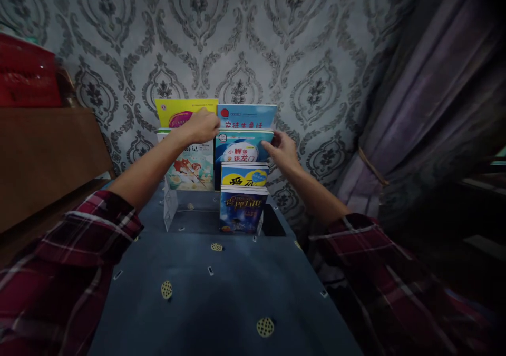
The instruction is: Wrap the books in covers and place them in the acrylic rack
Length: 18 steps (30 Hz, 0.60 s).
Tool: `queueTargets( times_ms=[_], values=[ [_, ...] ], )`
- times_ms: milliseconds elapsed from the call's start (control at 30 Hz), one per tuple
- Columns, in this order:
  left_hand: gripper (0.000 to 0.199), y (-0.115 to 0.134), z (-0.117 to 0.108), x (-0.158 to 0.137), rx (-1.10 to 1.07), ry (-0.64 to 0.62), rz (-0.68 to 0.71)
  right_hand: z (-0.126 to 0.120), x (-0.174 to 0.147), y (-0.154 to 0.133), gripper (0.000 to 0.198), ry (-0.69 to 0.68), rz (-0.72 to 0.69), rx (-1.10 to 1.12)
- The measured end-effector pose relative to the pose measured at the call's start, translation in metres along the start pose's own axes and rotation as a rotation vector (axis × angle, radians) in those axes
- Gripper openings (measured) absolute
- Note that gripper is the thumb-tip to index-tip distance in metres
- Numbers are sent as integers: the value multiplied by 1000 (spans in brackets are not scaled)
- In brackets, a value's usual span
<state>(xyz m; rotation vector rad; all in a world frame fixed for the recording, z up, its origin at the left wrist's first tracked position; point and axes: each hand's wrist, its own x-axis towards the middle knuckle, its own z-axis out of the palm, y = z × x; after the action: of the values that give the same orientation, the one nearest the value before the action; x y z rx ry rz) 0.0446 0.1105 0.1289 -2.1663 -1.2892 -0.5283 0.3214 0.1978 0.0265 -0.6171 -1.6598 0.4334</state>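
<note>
A teal picture book [241,148] with a white patch and Chinese lettering stands upright in a clear stepped rack [169,208]. My right hand [283,149] pinches its upper right edge, thumb on the front cover and fingers behind. My left hand [203,126] has its fingers curled closed at the book's upper left corner. Behind it rises a light-blue book [249,115]. In front stand a blue-and-yellow book [243,174] and a dark blue book [242,211]. To the left are a yellow book [187,105] and a white-and-green illustrated book [192,169], both partly covered by my left hand and forearm.
A dark blue patterned cloth [213,303] covers the table. Patterned wallpaper [241,45] rises right behind the rack. A wooden cabinet [47,161] bearing a red bag-like item [27,74] stands at left. A tied purple curtain [379,150] hangs at right.
</note>
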Motion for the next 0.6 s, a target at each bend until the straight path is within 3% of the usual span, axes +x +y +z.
queueTargets(
  times_ms=[167,300,600],
  values=[
    [20,9,0,-1,48,-12,-33,0,0,5,41,-27,61,166],
    [20,15,-4,-5,63,-17,-70,-1,-5,3,42,6,51,120],
    [26,13,-16,0,-154,-176,-128,1,-9,4,36,70,26,32]
  ],
)
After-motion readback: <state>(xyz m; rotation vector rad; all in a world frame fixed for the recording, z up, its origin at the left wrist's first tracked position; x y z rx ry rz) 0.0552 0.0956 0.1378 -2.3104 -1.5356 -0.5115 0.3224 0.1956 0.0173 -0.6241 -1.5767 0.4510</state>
